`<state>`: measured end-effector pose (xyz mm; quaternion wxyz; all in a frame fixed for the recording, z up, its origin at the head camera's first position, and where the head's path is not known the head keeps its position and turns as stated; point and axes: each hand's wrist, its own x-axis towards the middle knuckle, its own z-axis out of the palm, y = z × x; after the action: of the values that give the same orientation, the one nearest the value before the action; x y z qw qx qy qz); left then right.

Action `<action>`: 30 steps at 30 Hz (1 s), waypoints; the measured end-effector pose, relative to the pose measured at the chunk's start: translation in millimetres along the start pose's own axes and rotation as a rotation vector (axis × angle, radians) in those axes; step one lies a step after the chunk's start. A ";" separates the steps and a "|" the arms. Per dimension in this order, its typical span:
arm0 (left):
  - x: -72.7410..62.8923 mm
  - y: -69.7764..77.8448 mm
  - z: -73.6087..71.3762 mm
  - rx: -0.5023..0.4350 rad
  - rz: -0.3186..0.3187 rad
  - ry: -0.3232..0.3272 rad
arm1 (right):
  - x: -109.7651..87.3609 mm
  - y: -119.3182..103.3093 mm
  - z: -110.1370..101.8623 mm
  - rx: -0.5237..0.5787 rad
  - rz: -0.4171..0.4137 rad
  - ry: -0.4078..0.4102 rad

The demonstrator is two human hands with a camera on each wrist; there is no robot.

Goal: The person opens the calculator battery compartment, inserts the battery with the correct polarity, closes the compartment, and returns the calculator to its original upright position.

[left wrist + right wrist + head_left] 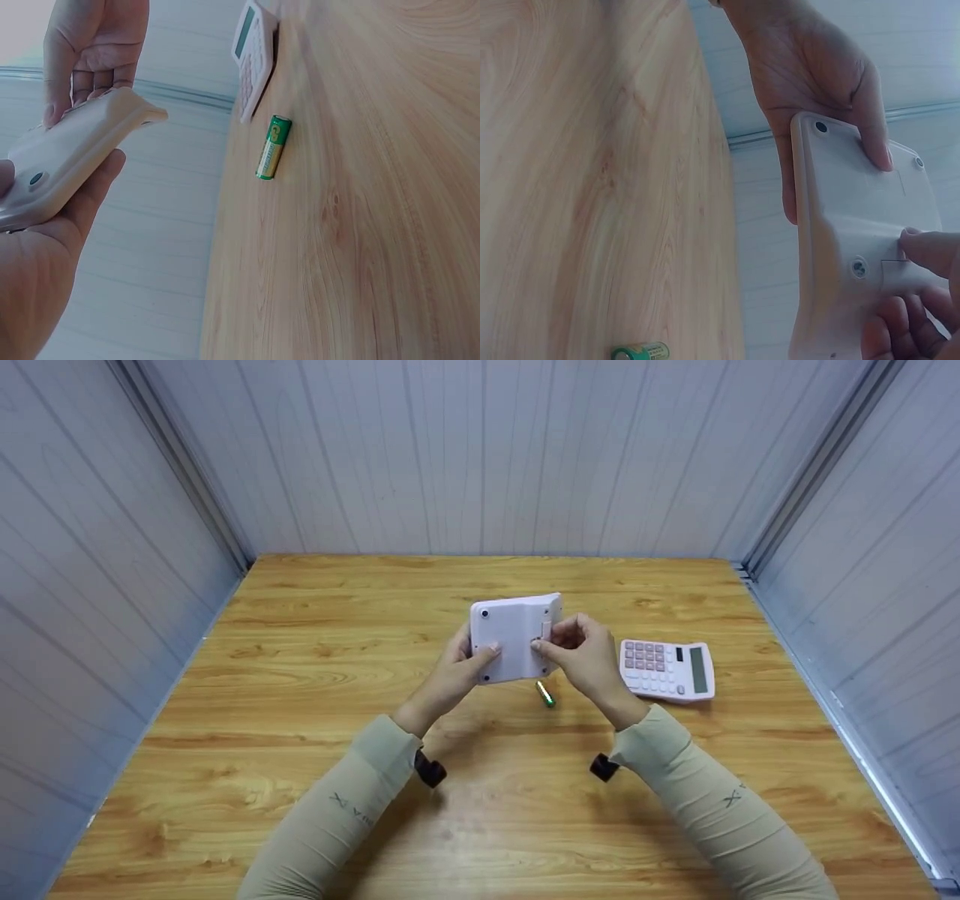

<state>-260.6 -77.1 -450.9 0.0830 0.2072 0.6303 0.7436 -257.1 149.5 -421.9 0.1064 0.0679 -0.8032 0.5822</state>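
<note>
A white calculator (pixel 516 630) is held up over the table, its back facing me. My left hand (pixel 454 661) grips it along the left edge, with the thumb lying on the back. At the other side, my right hand (pixel 592 660) has its thumb against the small battery cover (pixel 894 274). The other right fingers curl by the calculator's edge, partly hidden in the head view. Whether the cover is loose I cannot tell. Below the calculator, a green and gold battery (pixel 274 147) lies on the table.
A second calculator (pixel 660 671), white with pinkish keys, lies face up to the right of my right hand. The wooden table (pixel 337 615) is bounded by white panel walls (pixel 480 457) at the back and both sides.
</note>
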 end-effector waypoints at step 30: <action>-2.0 2.0 -5.3 -0.060 0.002 0.013 | 9.6 9.6 -9.4 0.015 0.102 -0.115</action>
<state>-260.8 -83.1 -450.0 0.0842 0.2005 0.6081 0.7635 -267.8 161.6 -425.5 0.0299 0.0612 -0.8059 0.5881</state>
